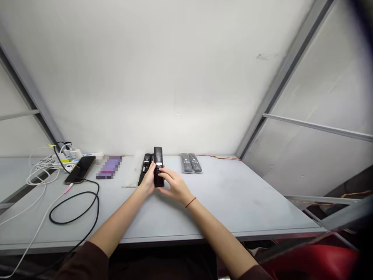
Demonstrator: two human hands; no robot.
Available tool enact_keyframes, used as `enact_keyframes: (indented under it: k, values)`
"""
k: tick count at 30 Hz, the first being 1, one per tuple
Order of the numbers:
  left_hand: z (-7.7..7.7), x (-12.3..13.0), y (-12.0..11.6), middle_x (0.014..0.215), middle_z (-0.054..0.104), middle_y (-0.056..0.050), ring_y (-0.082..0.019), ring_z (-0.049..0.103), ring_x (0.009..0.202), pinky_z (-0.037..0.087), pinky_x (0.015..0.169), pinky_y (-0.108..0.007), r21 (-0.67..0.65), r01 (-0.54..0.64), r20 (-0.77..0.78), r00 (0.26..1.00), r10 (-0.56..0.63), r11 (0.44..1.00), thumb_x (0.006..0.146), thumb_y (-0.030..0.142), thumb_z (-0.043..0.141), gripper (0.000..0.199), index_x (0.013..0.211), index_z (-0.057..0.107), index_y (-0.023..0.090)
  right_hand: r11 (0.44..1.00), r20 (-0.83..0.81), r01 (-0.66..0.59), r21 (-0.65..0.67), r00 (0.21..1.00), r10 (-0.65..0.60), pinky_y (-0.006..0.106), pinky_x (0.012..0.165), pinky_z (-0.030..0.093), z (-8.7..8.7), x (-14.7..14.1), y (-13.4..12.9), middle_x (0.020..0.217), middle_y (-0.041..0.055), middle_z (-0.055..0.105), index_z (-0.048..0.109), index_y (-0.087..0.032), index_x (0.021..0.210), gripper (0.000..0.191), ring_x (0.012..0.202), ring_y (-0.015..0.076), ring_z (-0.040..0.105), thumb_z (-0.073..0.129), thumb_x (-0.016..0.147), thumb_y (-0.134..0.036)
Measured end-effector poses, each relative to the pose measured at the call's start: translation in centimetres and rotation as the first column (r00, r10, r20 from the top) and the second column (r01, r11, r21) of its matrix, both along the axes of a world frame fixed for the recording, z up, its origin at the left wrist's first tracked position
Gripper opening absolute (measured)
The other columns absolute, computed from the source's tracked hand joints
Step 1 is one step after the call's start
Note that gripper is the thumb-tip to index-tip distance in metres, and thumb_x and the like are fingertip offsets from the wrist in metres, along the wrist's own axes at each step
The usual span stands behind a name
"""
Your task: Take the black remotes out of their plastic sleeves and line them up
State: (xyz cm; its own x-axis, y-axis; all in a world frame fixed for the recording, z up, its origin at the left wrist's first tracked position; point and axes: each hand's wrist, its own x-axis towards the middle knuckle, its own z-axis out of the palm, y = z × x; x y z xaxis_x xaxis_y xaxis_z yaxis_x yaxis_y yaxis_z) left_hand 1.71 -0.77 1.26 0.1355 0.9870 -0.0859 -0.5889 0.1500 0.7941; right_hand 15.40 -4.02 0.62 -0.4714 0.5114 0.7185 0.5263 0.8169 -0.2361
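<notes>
A black remote control [158, 155] is held upright above the table, its back with a white label facing me. My left hand [149, 180] is closed around its left side. My right hand [175, 185] grips it from the right, fingers on the lower back near the battery cover. Just behind my left hand lies another black remote [144, 167] with its battery compartment uncovered. A further dark remote beside it is mostly hidden. Two remotes in clear plastic sleeves [190, 163] lie to the right, buttons up.
On the left are a phone [80, 170], a blurred purple item [109, 167], a power strip [90, 157] with plugs, and white cables. A black cable [98, 206] loops across the table [221, 202]. Metal frame posts [271, 99] and white panels enclose it.
</notes>
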Motion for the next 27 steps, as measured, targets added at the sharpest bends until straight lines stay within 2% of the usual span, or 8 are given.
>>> enact_keyframes:
  k: [3, 6, 9, 12, 19, 22, 24, 27]
  values:
    - [0.1, 0.2, -0.3, 0.088, 0.065, -0.005, -0.014, 0.062, 0.078, 0.049, 0.069, -0.023, 0.031, 0.001, 0.061, 0.998, -0.003, 1.0, 0.08, 0.04, 0.057, 0.031, 0.101, 0.058, 0.018, 0.997, 0.035, 0.039, 0.067, 0.999, -0.042, 0.045, 0.096, 0.044, -0.4, -0.1, 0.2, 0.127, 0.0137, 0.053, 0.053, -0.019, 0.113, 0.035, 0.121, 0.0265, 0.047, 0.06, 0.08, -0.03]
    - [0.1, 0.2, -0.5, 0.091, 0.065, -0.004, -0.015, 0.063, 0.081, 0.05, 0.07, -0.025, 0.029, 0.032, 0.078, 0.996, -0.034, 0.999, 0.081, 0.04, 0.056, 0.03, 0.103, 0.056, 0.02, 0.992, 0.042, 0.1, 0.077, 0.994, -0.103, 0.047, 0.096, 0.043, -0.4, 0.1, 0.2, 0.131, 0.0128, 0.049, 0.053, -0.021, 0.116, 0.039, 0.122, 0.0274, 0.044, 0.06, 0.08, -0.033]
    - [0.1, 0.2, -0.6, 0.096, 0.065, -0.004, -0.016, 0.063, 0.082, 0.052, 0.071, -0.029, 0.009, 0.079, 0.041, 0.996, -0.079, 0.997, 0.081, 0.042, 0.056, 0.032, 0.106, 0.054, 0.022, 0.986, 0.041, 0.157, 0.056, 0.986, -0.159, 0.047, 0.095, 0.043, -0.3, 0.3, 0.2, 0.133, 0.0158, 0.045, 0.043, -0.02, 0.13, 0.06, 0.12, 0.0284, 0.044, 0.062, 0.077, -0.041]
    - [0.1, 0.2, -0.8, 0.098, 0.065, -0.004, -0.017, 0.064, 0.082, 0.053, 0.071, -0.032, -0.016, 0.068, -0.018, 0.998, -0.068, 0.998, 0.079, 0.041, 0.06, 0.034, 0.107, 0.052, 0.024, 0.98, 0.064, 0.193, 0.039, 0.979, -0.195, 0.048, 0.095, 0.042, -0.4, 0.6, 0.3, 0.133, 0.0176, 0.043, 0.032, -0.018, 0.139, 0.078, 0.121, 0.0307, 0.043, 0.063, 0.075, -0.049]
    - [0.4, -0.1, -1.1, 0.1, 0.065, -0.005, -0.018, 0.064, 0.083, 0.053, 0.071, -0.034, 0.004, 0.152, -0.046, 0.987, -0.151, 0.988, 0.078, 0.041, 0.061, 0.031, 0.102, 0.052, 0.024, 0.976, 0.1, 0.212, -0.04, 0.973, -0.207, 0.05, 0.095, 0.038, -0.1, 1.1, 0.5, 0.133, 0.0167, 0.043, 0.035, -0.023, 0.138, 0.077, 0.121, 0.0336, 0.042, 0.064, 0.073, -0.053]
    - [0.7, -0.2, -0.9, 0.098, 0.064, -0.004, -0.016, 0.063, 0.084, 0.052, 0.072, -0.031, 0.047, 0.113, -0.003, 0.994, -0.113, 0.992, 0.077, 0.035, 0.063, 0.03, 0.102, 0.053, 0.023, 0.972, 0.055, 0.194, -0.135, 0.981, -0.188, 0.047, 0.093, 0.041, 0.2, 1.1, 0.2, 0.131, 0.0162, 0.043, 0.034, -0.024, 0.138, 0.077, 0.116, 0.0311, 0.046, 0.066, 0.072, -0.047]
    - [0.8, -0.2, -0.8, 0.09, 0.064, -0.002, -0.014, 0.062, 0.079, 0.05, 0.071, -0.028, 0.05, 0.063, 0.029, 0.997, -0.065, 0.997, 0.075, 0.028, 0.065, 0.033, 0.105, 0.053, 0.023, 0.947, 0.028, 0.156, -0.28, 0.988, -0.155, 0.043, 0.084, 0.046, 0.1, 1.0, 0.0, 0.119, 0.0142, 0.05, 0.031, -0.023, 0.139, 0.08, 0.101, 0.0271, 0.054, 0.067, 0.071, -0.045]
    - [0.8, -0.1, -0.6, 0.08, 0.061, 0.002, -0.01, 0.06, 0.07, 0.049, 0.068, -0.024, 0.038, -0.013, 0.083, 0.996, 0.01, 0.999, 0.07, 0.017, 0.068, 0.044, 0.111, 0.052, 0.024, 0.847, -0.072, 0.005, -0.532, 0.996, -0.052, 0.036, 0.07, 0.049, -0.1, 0.5, -0.1, 0.095, 0.0069, 0.06, 0.026, -0.023, 0.141, 0.077, 0.075, 0.0188, 0.058, 0.062, 0.076, -0.043]
